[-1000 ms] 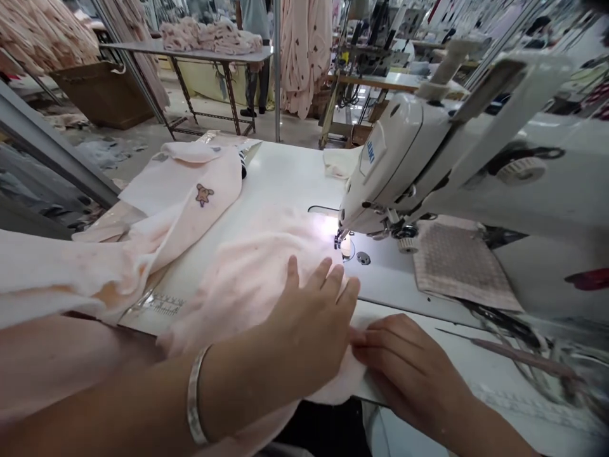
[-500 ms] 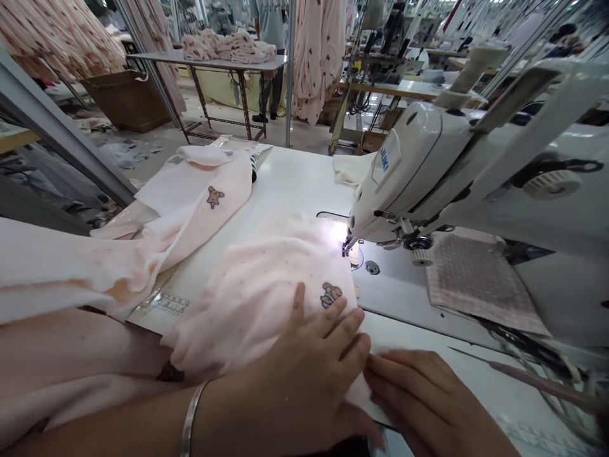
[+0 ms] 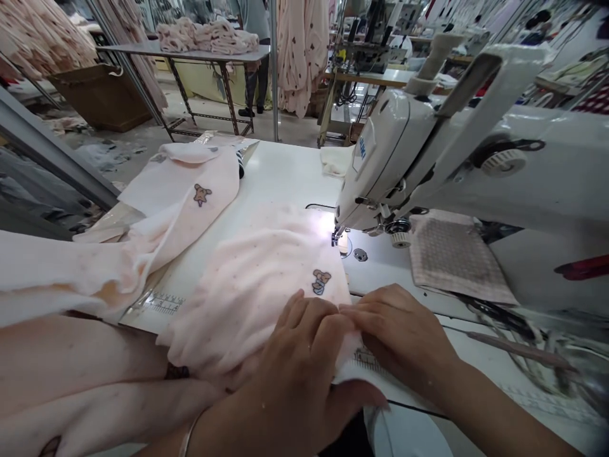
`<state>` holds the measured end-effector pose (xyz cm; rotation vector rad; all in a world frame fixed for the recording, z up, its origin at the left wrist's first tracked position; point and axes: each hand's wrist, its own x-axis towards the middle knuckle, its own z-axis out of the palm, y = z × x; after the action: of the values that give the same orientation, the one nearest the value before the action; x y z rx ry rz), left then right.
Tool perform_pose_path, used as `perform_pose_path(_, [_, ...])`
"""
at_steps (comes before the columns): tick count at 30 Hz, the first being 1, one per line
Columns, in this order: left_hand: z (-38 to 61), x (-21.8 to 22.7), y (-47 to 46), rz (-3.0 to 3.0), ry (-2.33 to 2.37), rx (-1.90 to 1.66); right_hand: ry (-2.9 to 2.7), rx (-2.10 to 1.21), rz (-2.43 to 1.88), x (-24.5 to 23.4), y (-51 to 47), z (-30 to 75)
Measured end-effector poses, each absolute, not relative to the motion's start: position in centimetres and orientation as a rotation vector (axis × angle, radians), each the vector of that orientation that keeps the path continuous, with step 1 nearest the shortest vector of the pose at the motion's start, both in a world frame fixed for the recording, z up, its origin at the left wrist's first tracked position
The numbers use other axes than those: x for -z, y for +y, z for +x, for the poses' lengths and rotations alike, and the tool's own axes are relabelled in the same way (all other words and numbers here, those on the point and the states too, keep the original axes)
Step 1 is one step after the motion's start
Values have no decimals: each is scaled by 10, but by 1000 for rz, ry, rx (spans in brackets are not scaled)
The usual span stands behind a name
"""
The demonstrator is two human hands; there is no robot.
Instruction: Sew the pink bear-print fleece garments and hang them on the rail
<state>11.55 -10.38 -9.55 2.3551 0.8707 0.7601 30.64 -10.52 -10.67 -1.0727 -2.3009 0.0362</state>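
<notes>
A pale pink fabric piece (image 3: 257, 285) with a small bear patch (image 3: 320, 281) lies on the white sewing table (image 3: 280, 178), its far edge under the lit needle of the white sewing machine (image 3: 394, 152). My left hand (image 3: 304, 368) rests on the fabric's near edge, fingers curled down and gripping it. My right hand (image 3: 399, 330) meets it from the right, fingertips pinching the same edge over a printed ruler strip.
More pink fabric (image 3: 176, 203) with another bear patch is heaped at the table's left. A checked cloth pad (image 3: 451, 260) lies under the machine arm. Behind stand a metal table (image 3: 190, 54) with folded pink pieces, hanging garments and a person.
Both hands have drawn back toward me along the fabric, uncovering the bear patch. My right hand has come up onto the fabric's edge beside the left.
</notes>
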Motion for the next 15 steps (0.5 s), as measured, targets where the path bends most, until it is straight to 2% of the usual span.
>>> perform_pose_path(5, [127, 89, -85, 2541, 1067, -997, -2116, 66, -1121, 86, -103, 291])
perform_pose_path(8, [121, 82, -56, 2784, 697, -1116, -1945, 107, -1039, 84, -107, 285])
perform_pose_path(11, [108, 75, -47, 3111, 208, -699, -2105, 95, -1056, 95, -119, 286])
perform_pose_path(13, [100, 76, -54, 3164, 172, -336, -2265, 103, -1085, 105, -129, 288])
perform_pose_path(15, [96, 84, -63, 3125, 233, -241, -2363, 133, -1107, 114, -139, 292])
